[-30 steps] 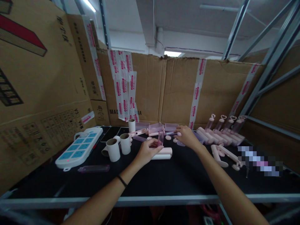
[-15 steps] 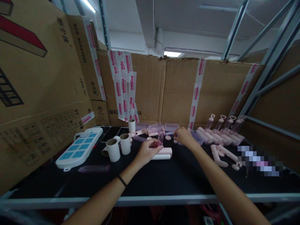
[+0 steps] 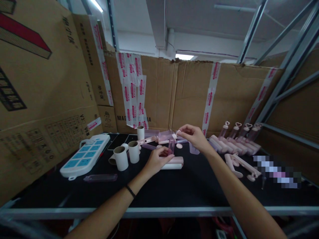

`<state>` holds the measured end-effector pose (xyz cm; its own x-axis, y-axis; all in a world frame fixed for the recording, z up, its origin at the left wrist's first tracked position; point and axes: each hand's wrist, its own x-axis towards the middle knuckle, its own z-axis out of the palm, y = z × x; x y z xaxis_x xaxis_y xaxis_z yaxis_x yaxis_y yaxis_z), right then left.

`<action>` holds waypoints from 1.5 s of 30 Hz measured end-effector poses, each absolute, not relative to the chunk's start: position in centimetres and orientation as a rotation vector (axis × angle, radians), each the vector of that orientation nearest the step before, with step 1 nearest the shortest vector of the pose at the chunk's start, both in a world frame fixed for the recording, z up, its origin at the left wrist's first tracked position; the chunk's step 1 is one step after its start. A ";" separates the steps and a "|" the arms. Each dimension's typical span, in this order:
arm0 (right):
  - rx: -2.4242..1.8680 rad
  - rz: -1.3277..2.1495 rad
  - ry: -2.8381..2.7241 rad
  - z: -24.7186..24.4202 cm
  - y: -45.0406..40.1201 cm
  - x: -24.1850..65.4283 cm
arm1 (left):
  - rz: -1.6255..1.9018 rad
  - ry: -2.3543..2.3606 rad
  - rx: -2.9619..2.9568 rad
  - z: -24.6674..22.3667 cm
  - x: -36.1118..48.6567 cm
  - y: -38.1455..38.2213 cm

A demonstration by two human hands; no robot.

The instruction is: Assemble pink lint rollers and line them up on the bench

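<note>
My left hand (image 3: 159, 160) is closed around a clear pink tube (image 3: 171, 146), which stands upright with its top end free. Under the fingers lie a pink cylinder (image 3: 176, 160) and a white one (image 3: 174, 166), side by side. Just above the tube, my right hand (image 3: 193, 135) pinches a small pale pink cap (image 3: 174, 135) between thumb and fingertips. The cap and the tube look slightly apart. A flat pink disc (image 3: 178, 146) lies on the black table right of the tube, and a translucent lilac piece (image 3: 194, 148) sits below the right hand.
White cardboard tubes (image 3: 121, 158) stand on the left, by a power strip (image 3: 86, 156) and a phone (image 3: 117, 142). A clear tube (image 3: 101, 178) lies in front. On the right are several heart-topped tubes (image 3: 224, 129), pink cylinders (image 3: 221, 144) and pink handle parts (image 3: 231, 165). Cardboard walls (image 3: 189, 96) stand behind.
My right hand has lifted from the table and moved left with the small cap, to above the clear tube. The left hand keeps its hold and has barely moved.
</note>
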<state>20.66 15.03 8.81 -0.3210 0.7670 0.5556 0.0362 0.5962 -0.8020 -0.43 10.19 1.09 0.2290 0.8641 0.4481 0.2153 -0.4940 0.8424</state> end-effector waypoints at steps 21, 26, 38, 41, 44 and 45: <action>-0.609 0.873 -1.787 9.5 12.7 18.4 | 1.300 1.073 2.099 2.1 0.1 9.3; -0.624 0.895 -1.756 9.1 12.1 18.1 | 1.372 1.142 2.116 2.7 1.4 9.6; -0.569 0.924 -1.680 8.3 11.9 17.5 | 1.322 1.187 2.239 3.5 2.5 9.7; -0.592 0.900 -1.702 8.8 11.7 17.5 | 1.308 1.162 2.238 3.9 2.4 9.7; -0.597 0.868 -1.703 9.2 11.4 17.3 | 1.270 1.124 2.223 4.1 2.2 9.9; -0.599 0.857 -1.706 9.2 11.4 17.2 | 1.266 1.111 2.214 4.1 2.1 9.9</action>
<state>17.17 11.37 9.24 -0.2896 0.7510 0.5933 -0.0274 0.6132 -0.7895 2.12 9.90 4.12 0.2903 0.7754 0.5607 0.4554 -0.6273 0.6317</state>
